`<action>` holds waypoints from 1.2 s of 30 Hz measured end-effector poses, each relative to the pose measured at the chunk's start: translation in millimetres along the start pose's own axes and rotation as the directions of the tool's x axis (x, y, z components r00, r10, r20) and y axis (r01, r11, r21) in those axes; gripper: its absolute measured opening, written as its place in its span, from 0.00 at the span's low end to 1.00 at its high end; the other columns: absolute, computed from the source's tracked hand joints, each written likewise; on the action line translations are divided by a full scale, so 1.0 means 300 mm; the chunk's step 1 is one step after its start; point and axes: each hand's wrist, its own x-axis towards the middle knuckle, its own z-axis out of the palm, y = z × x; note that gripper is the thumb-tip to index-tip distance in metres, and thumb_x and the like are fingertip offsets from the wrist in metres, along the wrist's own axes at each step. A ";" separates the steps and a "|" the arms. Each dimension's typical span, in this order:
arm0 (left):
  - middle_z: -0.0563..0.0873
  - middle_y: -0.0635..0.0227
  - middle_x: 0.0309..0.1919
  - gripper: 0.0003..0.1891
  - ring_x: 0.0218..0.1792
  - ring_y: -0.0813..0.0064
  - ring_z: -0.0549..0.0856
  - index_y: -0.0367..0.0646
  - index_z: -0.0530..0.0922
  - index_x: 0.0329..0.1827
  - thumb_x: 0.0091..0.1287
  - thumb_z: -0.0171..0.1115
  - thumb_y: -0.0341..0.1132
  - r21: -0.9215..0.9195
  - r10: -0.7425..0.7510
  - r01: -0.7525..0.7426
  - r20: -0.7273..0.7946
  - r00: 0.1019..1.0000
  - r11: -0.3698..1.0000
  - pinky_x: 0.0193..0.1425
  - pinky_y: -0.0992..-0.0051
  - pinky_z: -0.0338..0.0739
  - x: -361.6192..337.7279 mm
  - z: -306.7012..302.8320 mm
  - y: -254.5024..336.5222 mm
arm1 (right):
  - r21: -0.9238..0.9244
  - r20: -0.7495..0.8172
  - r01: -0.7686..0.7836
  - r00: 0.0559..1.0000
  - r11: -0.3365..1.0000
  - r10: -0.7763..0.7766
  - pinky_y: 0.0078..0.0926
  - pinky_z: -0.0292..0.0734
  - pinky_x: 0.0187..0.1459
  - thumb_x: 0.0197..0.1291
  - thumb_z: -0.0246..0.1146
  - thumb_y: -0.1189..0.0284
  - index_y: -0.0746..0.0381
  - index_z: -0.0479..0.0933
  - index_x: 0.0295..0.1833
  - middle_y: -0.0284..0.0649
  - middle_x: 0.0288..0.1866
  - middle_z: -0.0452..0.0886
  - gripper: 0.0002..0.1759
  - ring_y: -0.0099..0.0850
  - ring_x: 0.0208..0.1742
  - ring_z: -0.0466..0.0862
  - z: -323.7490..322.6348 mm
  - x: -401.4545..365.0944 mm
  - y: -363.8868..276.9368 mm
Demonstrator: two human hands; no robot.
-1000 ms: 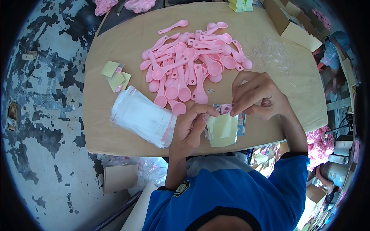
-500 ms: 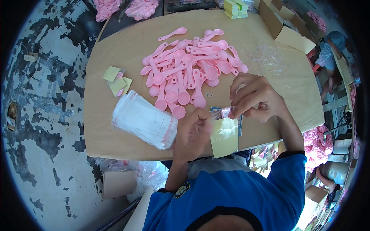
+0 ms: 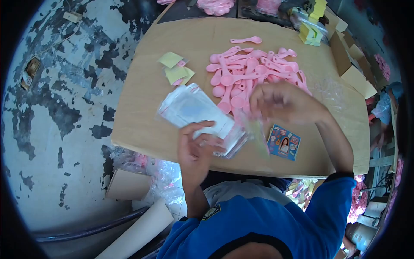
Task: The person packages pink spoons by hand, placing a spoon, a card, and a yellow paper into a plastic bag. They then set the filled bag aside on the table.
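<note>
My left hand [image 3: 197, 146] is over the near edge of a stack of clear plastic bags [image 3: 194, 110], fingers apart and partly blurred. Just in front of the pile of pink spoons [image 3: 254, 71], my right hand [image 3: 280, 101] has its fingers closed on a clear bag with a yellowish card [image 3: 258, 136], which hangs down, smeared by motion. A blue printed card with a portrait [image 3: 283, 142] lies on the brown table covering [image 3: 146, 108], right of the hanging bag. Several packed yellow cards [image 3: 176, 69] lie beyond the bag stack.
A lone pink spoon [image 3: 246, 40] lies behind the pile. Thin clear plastic scraps [image 3: 327, 90] are to its right. Yellow card stacks [image 3: 310, 33] and an open cardboard box [image 3: 349, 64] stand at the back right. A person's arm [image 3: 379, 140] shows at far right.
The view has shifted, moving the table contents rightward in the picture. My left hand has left the bagged card and moved to the bag stack. My right hand holds the bag farther from my body.
</note>
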 end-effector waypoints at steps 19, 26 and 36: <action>0.78 0.62 0.62 0.16 0.69 0.50 0.69 0.45 0.83 0.48 0.56 0.71 0.34 0.889 0.195 -0.299 0.243 0.950 0.348 0.73 0.46 0.54 -0.010 -0.153 -0.040 | -0.400 -0.153 -0.045 0.988 0.915 -0.018 0.39 0.75 0.38 0.62 0.63 0.61 0.66 0.81 0.42 0.46 0.31 0.83 0.16 0.40 0.32 0.83 0.130 0.210 0.176; 0.80 0.66 0.60 0.15 0.68 0.56 0.71 0.48 0.83 0.48 0.57 0.70 0.33 0.863 0.110 -0.365 0.349 0.931 0.350 0.74 0.46 0.54 -0.027 -0.120 -0.038 | -0.607 -0.150 -0.025 0.985 0.794 -0.084 0.34 0.76 0.34 0.64 0.60 0.70 0.67 0.82 0.43 0.48 0.27 0.82 0.11 0.37 0.29 0.83 0.113 0.199 0.171; 0.76 0.54 0.63 0.29 0.65 0.57 0.76 0.34 0.71 0.64 0.65 0.65 0.44 0.260 0.112 -0.164 0.204 0.973 0.952 0.71 0.50 0.62 -0.028 0.040 -0.028 | -0.184 -0.333 -0.010 0.941 0.983 -0.053 0.23 0.68 0.29 0.66 0.61 0.69 0.67 0.82 0.45 0.37 0.25 0.79 0.12 0.20 0.25 0.72 0.035 0.003 0.074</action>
